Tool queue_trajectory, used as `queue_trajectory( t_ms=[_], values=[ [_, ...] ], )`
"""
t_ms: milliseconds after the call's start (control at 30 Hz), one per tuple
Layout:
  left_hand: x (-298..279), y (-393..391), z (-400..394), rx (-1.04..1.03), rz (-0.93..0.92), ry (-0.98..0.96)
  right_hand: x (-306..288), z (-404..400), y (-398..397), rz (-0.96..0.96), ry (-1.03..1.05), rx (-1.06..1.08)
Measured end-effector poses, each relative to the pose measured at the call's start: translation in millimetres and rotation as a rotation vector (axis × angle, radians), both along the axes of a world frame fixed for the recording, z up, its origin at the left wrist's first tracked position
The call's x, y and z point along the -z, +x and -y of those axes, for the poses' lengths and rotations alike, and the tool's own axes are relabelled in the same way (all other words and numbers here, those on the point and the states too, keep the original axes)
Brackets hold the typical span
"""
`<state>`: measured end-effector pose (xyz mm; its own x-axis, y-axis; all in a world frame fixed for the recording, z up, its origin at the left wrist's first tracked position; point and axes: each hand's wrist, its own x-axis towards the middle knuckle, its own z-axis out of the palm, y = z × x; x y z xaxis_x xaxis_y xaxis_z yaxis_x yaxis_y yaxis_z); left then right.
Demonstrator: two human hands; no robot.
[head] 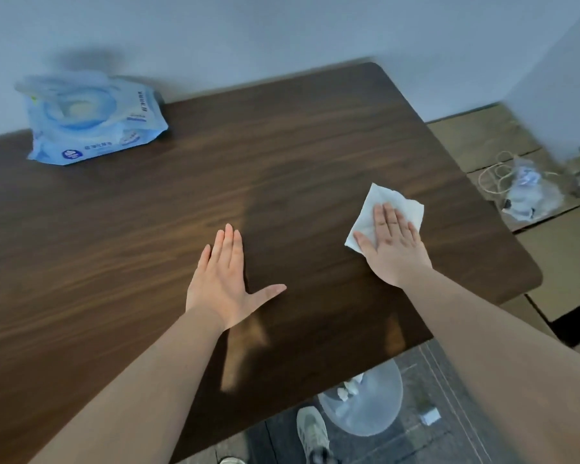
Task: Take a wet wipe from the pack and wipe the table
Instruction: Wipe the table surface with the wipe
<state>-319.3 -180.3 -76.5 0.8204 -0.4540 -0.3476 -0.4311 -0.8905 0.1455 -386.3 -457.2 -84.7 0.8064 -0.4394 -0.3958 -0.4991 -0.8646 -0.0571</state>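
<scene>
A white wet wipe (403, 204) lies spread on the right part of the dark wooden table (298, 145). My right hand (390, 242) presses flat on top of the wipe, fingers together and pointing away from me. My left hand (226, 279) rests flat on the bare tabletop near the middle, fingers extended, thumb out to the right, holding nothing. The blue wet wipe pack (91, 120) sits at the table's far left, against the wall, well away from both hands.
The table's right edge and rounded corner (533, 279) are close to my right hand. Beyond it are cardboard boxes (489, 135) with a plastic bag and cord (526, 189). A bin with a clear bag (365, 403) and a shoe (312, 430) are below the near edge.
</scene>
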Motion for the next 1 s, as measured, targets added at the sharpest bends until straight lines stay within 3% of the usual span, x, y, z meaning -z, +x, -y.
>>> queue_trajectory(
  t_ms=[267, 500, 700, 1000],
  values=[
    [8.3, -1.1, 24.1, 0.038, 0.036, 0.089, -0.2, 68.4, -34.2, -0.005, -0.016, 0.127],
    [5.4, 0.7, 21.6, 0.044, -0.010, 0.038, -3.8, 53.6, -58.8, -0.060, -0.025, 0.113],
    [-3.2, -14.2, -42.1, -0.050, 0.006, 0.002, -9.9, -23.9, -67.6, -0.096, 0.029, -0.186],
    [-16.1, -51.5, -243.0, -0.380, -0.040, 0.052, -11.8, -223.1, -39.8, -0.063, 0.148, -0.719]
  ],
)
